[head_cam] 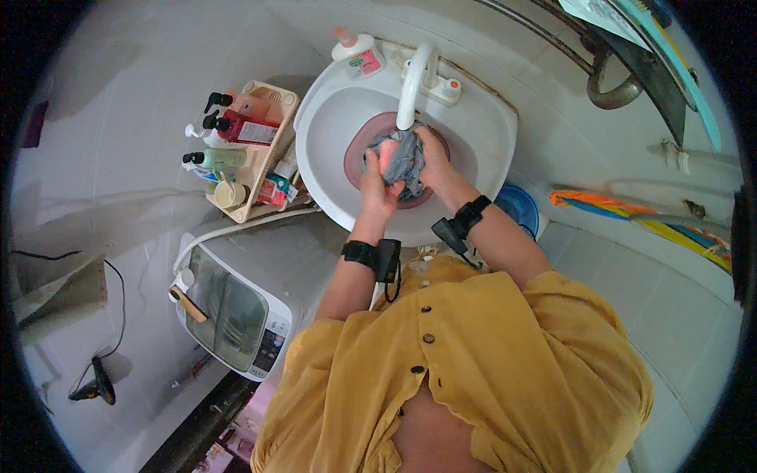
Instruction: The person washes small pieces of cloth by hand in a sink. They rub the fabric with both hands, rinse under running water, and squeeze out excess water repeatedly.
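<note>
A wet-looking grey cloth (407,161) is bunched between my hands over a pinkish plastic basin (356,155), which stands in the white sink (322,148). My left hand (378,186) holds a pink-orange bar, probably soap (387,155), against the cloth from the left. On the other side my right hand (434,155) grips the cloth, its fingertips near the spout of the white faucet (414,83). The faucet's mouth sits just above the cloth; whether water runs cannot be told. Part of the cloth is hidden by my fingers.
A pump soap bottle (362,56) stands on the sink's back left corner. Left of the sink is a beige rack (266,159) with several bottles and a cup (229,194), above a washing machine (227,301). A blue bucket (517,207) is low at the right; a metal shelf juts out upper right.
</note>
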Action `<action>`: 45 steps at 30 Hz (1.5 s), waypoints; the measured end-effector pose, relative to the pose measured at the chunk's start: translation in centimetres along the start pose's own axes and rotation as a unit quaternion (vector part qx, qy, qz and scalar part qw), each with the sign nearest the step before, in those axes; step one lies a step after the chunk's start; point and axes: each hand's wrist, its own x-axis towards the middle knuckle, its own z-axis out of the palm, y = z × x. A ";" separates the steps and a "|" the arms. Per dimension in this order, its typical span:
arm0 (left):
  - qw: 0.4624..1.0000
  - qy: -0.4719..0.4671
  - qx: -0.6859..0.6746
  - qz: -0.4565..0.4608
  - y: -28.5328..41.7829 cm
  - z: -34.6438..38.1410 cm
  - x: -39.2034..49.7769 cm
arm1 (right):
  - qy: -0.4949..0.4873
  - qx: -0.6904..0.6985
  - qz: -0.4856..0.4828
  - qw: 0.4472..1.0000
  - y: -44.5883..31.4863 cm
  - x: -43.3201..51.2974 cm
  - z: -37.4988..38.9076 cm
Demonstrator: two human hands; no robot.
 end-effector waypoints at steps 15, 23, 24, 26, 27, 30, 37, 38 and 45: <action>0.972 0.029 0.173 0.158 0.6 1.3 -0.5 | 0.017 -0.490 -0.266 0.830 0.4 -3.7 4.3; 0.993 -0.002 0.047 0.107 0.0 0.3 -1.6 | -0.091 -0.177 -0.016 0.980 -3.0 -1.7 1.4; 0.995 0.017 -0.022 0.093 0.4 0.6 -1.6 | -0.120 -0.218 -0.053 0.967 -2.7 -2.4 1.5; 0.995 0.030 -0.089 0.040 0.9 1.1 -1.4 | -0.122 -0.362 -0.134 0.914 -1.2 -4.1 1.9; 0.992 0.010 -0.122 0.014 1.0 1.4 -1.3 | -0.138 -0.451 -0.220 0.854 -0.2 -4.4 2.3; 0.993 -0.018 -0.116 -0.011 0.4 2.0 -1.0 | -0.192 -0.569 -0.449 0.662 0.9 -3.7 3.2; 0.993 -0.012 -0.118 0.027 0.1 1.5 0.0 | -0.096 -0.538 -0.302 0.781 1.5 -3.7 2.9; 0.989 -0.043 -0.130 0.051 0.7 1.3 0.3 | -0.121 -0.515 -0.235 0.815 1.7 -4.1 3.0; 0.995 0.012 -0.087 0.054 -0.2 1.8 0.1 | -0.001 -0.562 -0.087 0.822 -0.4 -3.0 4.8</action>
